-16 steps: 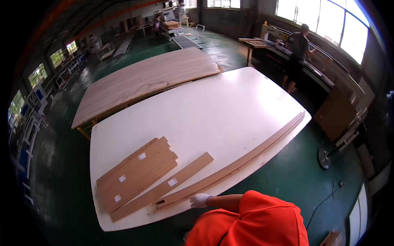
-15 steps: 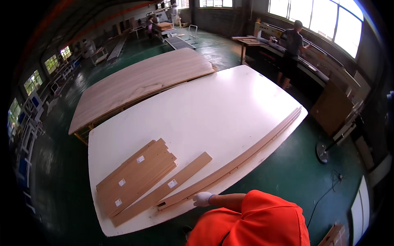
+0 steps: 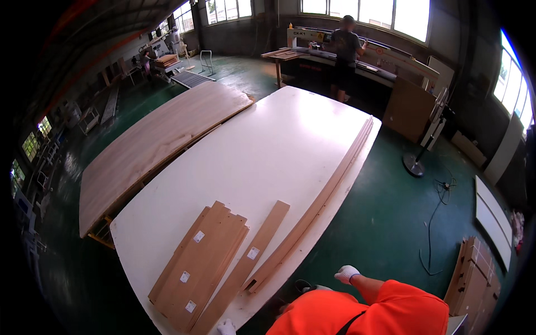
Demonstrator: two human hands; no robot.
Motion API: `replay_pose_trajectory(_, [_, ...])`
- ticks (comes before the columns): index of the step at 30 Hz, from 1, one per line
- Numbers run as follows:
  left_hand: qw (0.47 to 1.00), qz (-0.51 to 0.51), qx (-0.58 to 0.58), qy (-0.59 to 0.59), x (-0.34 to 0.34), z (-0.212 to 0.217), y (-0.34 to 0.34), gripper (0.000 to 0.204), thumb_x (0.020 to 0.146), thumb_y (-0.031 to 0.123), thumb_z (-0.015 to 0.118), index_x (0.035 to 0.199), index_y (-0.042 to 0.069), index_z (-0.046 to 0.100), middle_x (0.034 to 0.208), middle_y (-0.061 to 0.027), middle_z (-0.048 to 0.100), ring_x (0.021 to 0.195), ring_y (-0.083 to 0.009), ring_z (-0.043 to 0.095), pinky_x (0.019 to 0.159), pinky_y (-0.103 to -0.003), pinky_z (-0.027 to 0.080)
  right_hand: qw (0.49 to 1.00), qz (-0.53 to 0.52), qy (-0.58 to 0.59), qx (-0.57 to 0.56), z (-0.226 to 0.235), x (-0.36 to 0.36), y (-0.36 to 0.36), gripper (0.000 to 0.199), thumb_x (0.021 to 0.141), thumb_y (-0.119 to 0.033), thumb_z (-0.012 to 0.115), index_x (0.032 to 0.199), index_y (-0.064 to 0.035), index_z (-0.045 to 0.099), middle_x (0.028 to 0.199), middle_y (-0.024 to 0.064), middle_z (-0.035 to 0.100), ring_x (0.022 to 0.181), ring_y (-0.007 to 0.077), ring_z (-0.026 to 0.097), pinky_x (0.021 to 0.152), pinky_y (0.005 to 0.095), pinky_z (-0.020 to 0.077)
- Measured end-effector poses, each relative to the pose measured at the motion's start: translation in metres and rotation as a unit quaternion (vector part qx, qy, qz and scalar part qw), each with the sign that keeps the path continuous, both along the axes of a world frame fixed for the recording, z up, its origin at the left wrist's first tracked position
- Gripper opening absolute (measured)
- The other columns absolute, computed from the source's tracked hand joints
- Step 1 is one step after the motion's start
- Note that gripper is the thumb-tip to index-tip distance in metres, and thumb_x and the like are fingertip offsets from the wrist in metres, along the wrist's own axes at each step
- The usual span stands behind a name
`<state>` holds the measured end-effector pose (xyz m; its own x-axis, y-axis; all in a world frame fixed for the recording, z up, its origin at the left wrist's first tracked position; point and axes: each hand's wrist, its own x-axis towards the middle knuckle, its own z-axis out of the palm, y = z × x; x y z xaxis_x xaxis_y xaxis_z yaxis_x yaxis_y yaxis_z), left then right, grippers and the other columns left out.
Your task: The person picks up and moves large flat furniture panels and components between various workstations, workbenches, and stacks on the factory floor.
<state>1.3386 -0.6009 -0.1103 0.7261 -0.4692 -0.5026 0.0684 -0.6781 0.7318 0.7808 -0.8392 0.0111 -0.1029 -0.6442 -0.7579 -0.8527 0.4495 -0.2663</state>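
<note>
My left hand [image 3: 226,327], in a white glove, shows only partly at the lower edge, by the table's near edge and close to the lower end of a single narrow wood-coloured board [image 3: 245,261]. How its fingers lie cannot be made out. My right hand [image 3: 347,273], also gloved, hangs over the green floor apart from the table, its fingers curled with nothing visible in them. A stack of wood-coloured panels [image 3: 206,251] with white labels lies left of the single board. Long narrow strips [image 3: 318,204] run along the right side of the white tabletop [image 3: 262,151].
A second wood-topped table [image 3: 162,142] adjoins on the left. A person [image 3: 345,53] stands at a long machine [image 3: 385,61] at the back. On the right are a round-based stand [image 3: 413,164], a cable [image 3: 429,240], white panels [image 3: 494,220] and stacked brown boards [image 3: 474,279].
My view has turned to the right. My right hand has moved away from the table edge beside the strips, out over the floor. My left hand has come into view at the lower edge.
</note>
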Motion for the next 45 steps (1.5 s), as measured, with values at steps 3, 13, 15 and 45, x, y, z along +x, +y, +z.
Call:
replay_pose_trajectory(3, [0.999,-0.025,0.039,0.006,0.004,-0.006,-0.016,0.028,0.092,0.027,0.062,0.098,0.001,0.070,0.087,-0.0129,0.069,0.079,-0.0254,0.065,0.074,-0.038,0.053,0.999,-0.034,-0.022,0.023,0.004,0.010,0.080,0.046,0.085,-0.038,0.068,0.115,-0.0044,0.074,0.116,0.0163,0.073,0.107,0.0306,0.069,0.096,0.0379,0.0526])
replay_pose_trajectory(13, [0.911,-0.205,-0.328,0.142,-0.139,0.253,-0.125,0.005,0.085,0.001,0.067,0.081,0.001,0.067,0.070,-0.0050,0.063,0.066,-0.0109,0.062,0.058,-0.027,0.049,0.966,-0.254,-0.040,0.031,-0.044,-0.038,0.274,0.046,0.082,-0.038,0.071,0.111,-0.0033,0.075,0.108,0.0162,0.074,0.103,0.0302,0.070,0.092,0.0365,0.0529])
replay_pose_trajectory(15, [0.768,-0.423,-0.461,0.137,-0.165,0.368,-0.125,0.004,0.084,0.002,0.071,0.082,0.000,0.067,0.073,-0.0051,0.064,0.063,-0.0139,0.061,0.060,-0.026,0.049,0.958,-0.282,-0.052,0.016,-0.074,-0.064,0.299,0.046,0.082,-0.039,0.071,0.111,-0.0032,0.075,0.107,0.0162,0.074,0.101,0.0303,0.070,0.091,0.0364,0.0532])
replay_pose_trajectory(45, [-0.071,-0.177,-0.973,0.132,-0.427,0.587,0.085,0.014,0.077,0.002,0.070,0.072,0.012,0.061,0.069,0.0069,0.058,0.058,-0.0052,0.056,0.046,-0.021,0.041,0.878,-0.477,-0.001,-0.033,0.052,-0.138,0.653,0.044,0.083,-0.039,0.069,0.109,-0.0042,0.076,0.108,0.0183,0.074,0.103,0.0325,0.070,0.094,0.0375,0.0527])
